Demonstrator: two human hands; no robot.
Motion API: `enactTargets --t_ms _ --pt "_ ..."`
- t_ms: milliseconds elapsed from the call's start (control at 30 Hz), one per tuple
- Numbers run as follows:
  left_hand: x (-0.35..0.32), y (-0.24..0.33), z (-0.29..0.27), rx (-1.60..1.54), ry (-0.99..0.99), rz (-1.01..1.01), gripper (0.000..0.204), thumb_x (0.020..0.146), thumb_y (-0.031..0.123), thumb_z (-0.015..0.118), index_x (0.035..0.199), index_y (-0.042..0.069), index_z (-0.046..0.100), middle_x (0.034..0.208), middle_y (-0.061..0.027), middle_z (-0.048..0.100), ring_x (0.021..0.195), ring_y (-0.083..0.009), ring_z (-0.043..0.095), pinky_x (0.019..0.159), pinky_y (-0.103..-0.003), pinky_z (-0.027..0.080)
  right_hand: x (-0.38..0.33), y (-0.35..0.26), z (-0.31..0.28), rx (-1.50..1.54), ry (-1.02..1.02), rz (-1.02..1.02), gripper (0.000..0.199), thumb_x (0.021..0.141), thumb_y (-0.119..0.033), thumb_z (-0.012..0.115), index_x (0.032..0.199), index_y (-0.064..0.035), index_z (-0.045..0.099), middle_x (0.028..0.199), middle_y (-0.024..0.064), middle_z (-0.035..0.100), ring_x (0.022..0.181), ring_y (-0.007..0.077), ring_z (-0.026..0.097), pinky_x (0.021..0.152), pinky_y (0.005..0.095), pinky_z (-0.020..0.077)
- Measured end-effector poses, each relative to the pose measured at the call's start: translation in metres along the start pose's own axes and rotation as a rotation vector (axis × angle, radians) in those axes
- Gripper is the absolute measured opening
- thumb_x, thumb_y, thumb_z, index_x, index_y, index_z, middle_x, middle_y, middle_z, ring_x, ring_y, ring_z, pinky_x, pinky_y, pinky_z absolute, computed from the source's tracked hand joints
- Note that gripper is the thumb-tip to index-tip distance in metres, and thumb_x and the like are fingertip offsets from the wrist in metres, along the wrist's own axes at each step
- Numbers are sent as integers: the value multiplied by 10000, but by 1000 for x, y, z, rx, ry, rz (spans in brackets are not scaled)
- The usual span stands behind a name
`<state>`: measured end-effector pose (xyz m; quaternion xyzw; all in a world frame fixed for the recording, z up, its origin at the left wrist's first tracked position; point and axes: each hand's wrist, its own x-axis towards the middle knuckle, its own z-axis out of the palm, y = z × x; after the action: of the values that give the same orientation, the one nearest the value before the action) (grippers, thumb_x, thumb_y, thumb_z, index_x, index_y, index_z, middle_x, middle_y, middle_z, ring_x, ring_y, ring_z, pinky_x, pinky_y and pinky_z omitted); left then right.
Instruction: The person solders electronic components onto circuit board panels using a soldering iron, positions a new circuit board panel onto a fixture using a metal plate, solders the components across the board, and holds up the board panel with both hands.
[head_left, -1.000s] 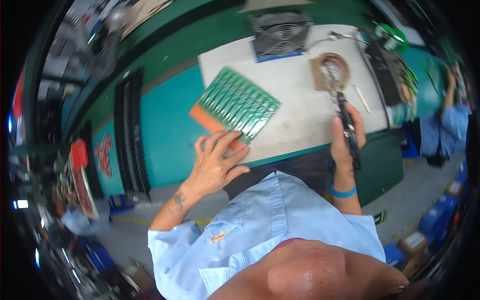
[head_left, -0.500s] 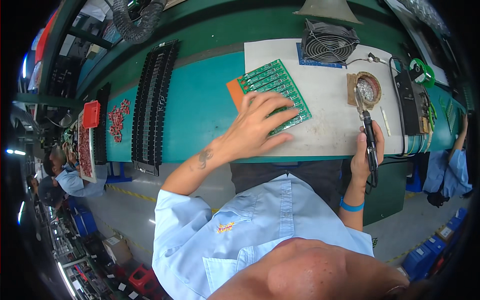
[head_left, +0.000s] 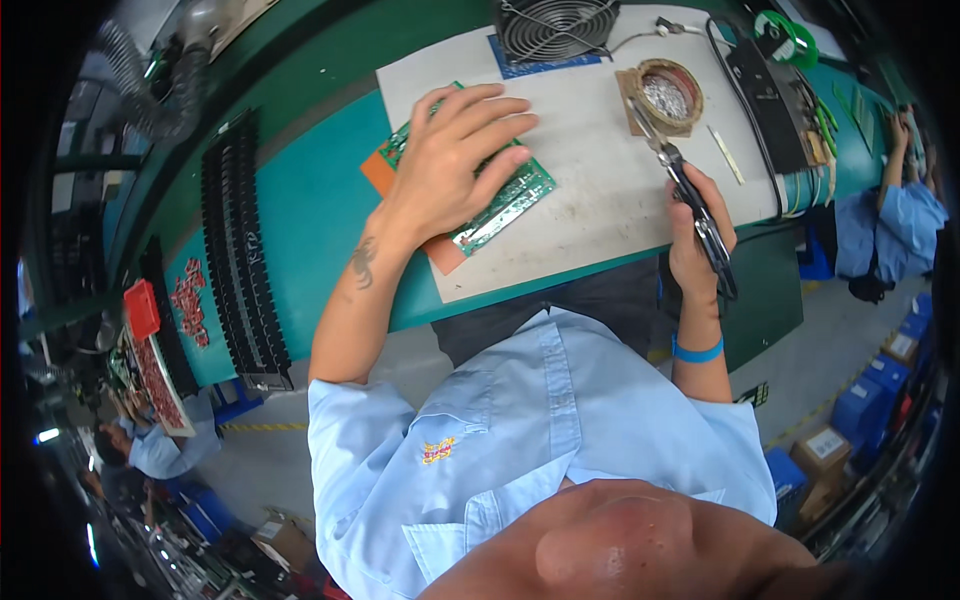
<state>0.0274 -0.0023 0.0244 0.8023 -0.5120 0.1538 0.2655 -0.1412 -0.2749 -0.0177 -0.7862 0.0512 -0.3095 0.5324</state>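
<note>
My left hand [head_left: 452, 150] lies over a green circuit board panel [head_left: 522, 192], fingers spread and stretched toward its far side. It hides much of the panel; whether the fingertips press on it I cannot tell. Beneath the panel, the corner of an orange sheet [head_left: 447, 255] sticks out. My right hand [head_left: 698, 245] is closed around the black handle of a soldering iron [head_left: 692, 192]. The iron's metal tip points away from me, at the left rim of a round pot [head_left: 697, 107] with silvery bits inside, on a brown square base.
Behind the panel stands a black fan [head_left: 557, 30] on a blue board. A black power unit [head_left: 765, 110] and a green solder spool [head_left: 790, 38] are at the right. Further left lie a long black slotted rack [head_left: 240, 260] and red components [head_left: 189, 305]. Co-workers sit at both sides.
The whole view has shifted and turned, so the bench sits further left and higher. My left hand has moved further over the panel's far part. The soldering iron stays by the pot.
</note>
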Motion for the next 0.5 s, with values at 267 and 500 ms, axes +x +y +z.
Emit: enactTargets --t_ms 267,500 --pt "-11 11 -11 -44 -238 -82 376 831 251 799 1195 154 792 1384 -1 691 1409 -265 528 1230 -552 250 -9 -34 -6 230 -204 108 419 839 -32 792 1245 38 719 1047 142 733 838 211 646 773 294 511" --pt "-10 19 -22 -132 -334 -111 448 751 208 796 1198 184 804 1439 2 662 1458 -293 475 1238 -603 192 -21 -51 -14 173 -434 6 436 757 3 788 1189 39 746 997 140 752 798 214 645 732 293 507"
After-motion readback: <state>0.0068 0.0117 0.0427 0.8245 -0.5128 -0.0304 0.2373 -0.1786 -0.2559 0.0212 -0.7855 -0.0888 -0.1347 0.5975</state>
